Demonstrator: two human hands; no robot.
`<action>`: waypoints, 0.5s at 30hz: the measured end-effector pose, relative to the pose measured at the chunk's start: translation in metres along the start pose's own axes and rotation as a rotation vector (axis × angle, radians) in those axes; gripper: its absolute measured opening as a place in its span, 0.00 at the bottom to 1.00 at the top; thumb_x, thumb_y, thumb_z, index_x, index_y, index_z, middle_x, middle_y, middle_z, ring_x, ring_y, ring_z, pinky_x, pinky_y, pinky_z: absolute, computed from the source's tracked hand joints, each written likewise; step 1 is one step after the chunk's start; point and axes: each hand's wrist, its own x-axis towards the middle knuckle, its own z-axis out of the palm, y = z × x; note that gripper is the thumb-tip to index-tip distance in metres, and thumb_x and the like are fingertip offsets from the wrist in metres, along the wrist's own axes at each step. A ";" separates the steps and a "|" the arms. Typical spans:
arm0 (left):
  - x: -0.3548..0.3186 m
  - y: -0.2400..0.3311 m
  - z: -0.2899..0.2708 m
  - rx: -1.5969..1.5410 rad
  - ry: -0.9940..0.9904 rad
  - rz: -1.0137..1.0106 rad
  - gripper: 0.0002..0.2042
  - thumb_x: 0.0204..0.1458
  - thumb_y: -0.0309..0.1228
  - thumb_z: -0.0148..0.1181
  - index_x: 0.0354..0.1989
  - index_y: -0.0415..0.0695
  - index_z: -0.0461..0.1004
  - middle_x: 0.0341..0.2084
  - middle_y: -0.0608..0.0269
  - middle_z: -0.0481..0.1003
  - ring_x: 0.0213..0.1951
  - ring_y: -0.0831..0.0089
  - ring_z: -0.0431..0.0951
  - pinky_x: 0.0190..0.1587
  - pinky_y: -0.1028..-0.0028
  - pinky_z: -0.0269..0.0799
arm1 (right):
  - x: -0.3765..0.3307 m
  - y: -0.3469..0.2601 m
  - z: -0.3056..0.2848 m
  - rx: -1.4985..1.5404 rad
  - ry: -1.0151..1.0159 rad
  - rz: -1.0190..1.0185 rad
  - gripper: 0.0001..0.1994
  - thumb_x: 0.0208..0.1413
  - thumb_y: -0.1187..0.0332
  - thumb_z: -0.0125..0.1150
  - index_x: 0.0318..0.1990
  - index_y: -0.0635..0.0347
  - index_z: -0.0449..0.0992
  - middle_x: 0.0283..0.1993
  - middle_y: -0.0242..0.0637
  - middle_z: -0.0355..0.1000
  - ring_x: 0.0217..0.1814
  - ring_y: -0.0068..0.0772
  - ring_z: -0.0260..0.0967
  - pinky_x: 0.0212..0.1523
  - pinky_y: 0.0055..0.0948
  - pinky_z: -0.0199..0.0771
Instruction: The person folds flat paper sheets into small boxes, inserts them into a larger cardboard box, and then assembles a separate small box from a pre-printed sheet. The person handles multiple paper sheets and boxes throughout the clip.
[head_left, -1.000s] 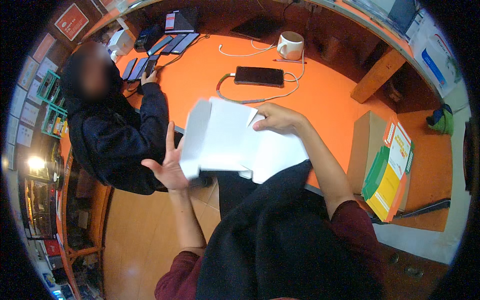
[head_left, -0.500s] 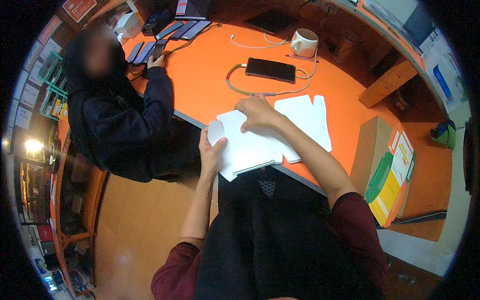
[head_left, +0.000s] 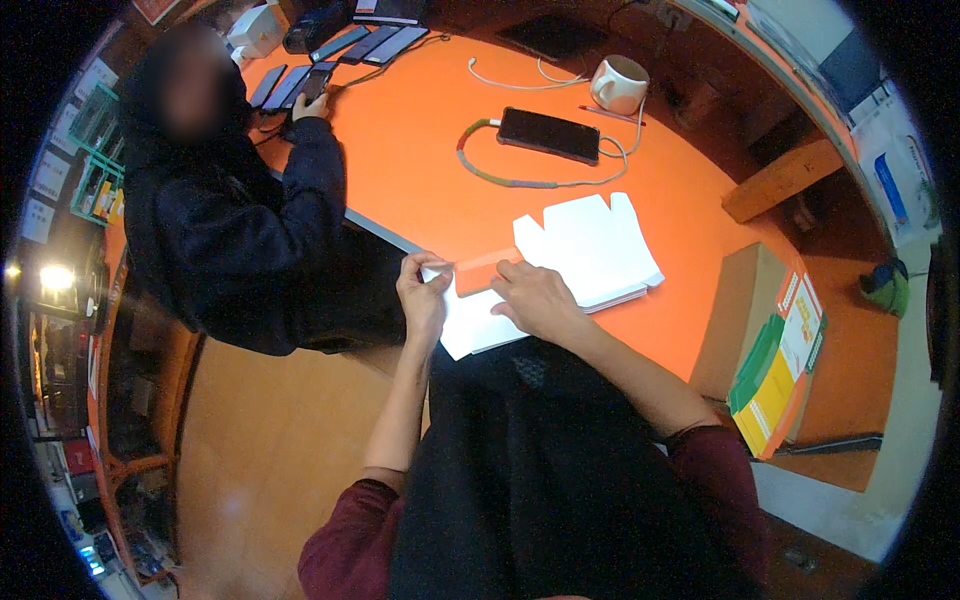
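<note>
A person has both hands on a white card [head_left: 470, 325] at the front edge of the orange surface [head_left: 400, 130]. One corner of the card sticks out past that edge, over the person's lap. The left hand [head_left: 422, 297] is closed in a small pinch on the card's left end. The right hand [head_left: 542, 300] lies over the card, with bent fingers and the thumb a little apart from them. I cannot tell if it grips the card or just presses on it.

Between the hands is an orange patch [head_left: 487, 273]. I cannot tell if it is part of the card. Just to the right, more white paper shapes [head_left: 590, 245] with notches lie flat on the surface, close to its front edge.

The step in hand looks like bending or lining up a flap. I think the next move calls for the left hand to hold its end firm, while the right fingers press gently and keep things straight.

Toward the back edge are a black phone [head_left: 548, 137], a looped cord [head_left: 490, 180] and a white mug [head_left: 620, 83]. At the back left corner, another person's hand [head_left: 312, 106] holds a phone.
</note>
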 end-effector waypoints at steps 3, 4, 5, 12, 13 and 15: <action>-0.002 -0.006 -0.004 0.329 0.038 0.202 0.04 0.40 0.18 0.57 0.23 0.39 0.68 0.30 0.62 0.65 0.37 0.69 0.67 0.42 0.73 0.63 | -0.009 0.007 -0.006 0.191 0.009 0.070 0.13 0.46 0.60 0.59 0.34 0.61 0.73 0.38 0.38 0.68 0.40 0.41 0.69 0.37 0.36 0.70; -0.004 -0.008 -0.005 0.462 0.056 0.305 0.05 0.40 0.19 0.58 0.20 0.38 0.67 0.30 0.61 0.64 0.38 0.67 0.66 0.42 0.73 0.63 | -0.008 0.015 -0.008 0.273 -0.014 0.103 0.13 0.46 0.61 0.59 0.35 0.61 0.74 0.39 0.38 0.69 0.39 0.42 0.69 0.38 0.36 0.70; -0.009 -0.010 -0.006 0.462 0.069 0.293 0.05 0.40 0.20 0.59 0.21 0.38 0.67 0.30 0.60 0.64 0.38 0.66 0.66 0.42 0.73 0.63 | -0.004 0.025 -0.009 0.373 -0.009 0.085 0.12 0.46 0.62 0.59 0.35 0.60 0.75 0.40 0.38 0.70 0.39 0.42 0.70 0.38 0.35 0.71; -0.038 -0.004 -0.012 0.158 -0.126 -0.104 0.09 0.46 0.28 0.61 0.33 0.39 0.68 0.30 0.63 0.68 0.36 0.75 0.68 0.40 0.75 0.64 | 0.037 0.095 -0.031 0.677 0.021 0.062 0.25 0.40 0.67 0.64 0.48 0.66 0.69 0.49 0.47 0.68 0.50 0.40 0.67 0.48 0.31 0.67; -0.037 -0.001 -0.013 0.171 -0.087 0.033 0.09 0.46 0.27 0.60 0.32 0.40 0.68 0.29 0.64 0.69 0.35 0.76 0.68 0.40 0.76 0.64 | 0.041 0.095 -0.035 0.606 -0.042 0.047 0.27 0.38 0.67 0.65 0.50 0.66 0.68 0.49 0.47 0.68 0.51 0.40 0.67 0.50 0.31 0.66; -0.033 0.007 -0.018 0.228 -0.052 0.146 0.07 0.46 0.26 0.59 0.31 0.40 0.67 0.28 0.67 0.70 0.33 0.79 0.68 0.39 0.78 0.64 | 0.045 0.092 -0.045 0.456 -0.230 0.010 0.32 0.34 0.67 0.68 0.52 0.65 0.66 0.51 0.47 0.66 0.53 0.40 0.65 0.52 0.32 0.64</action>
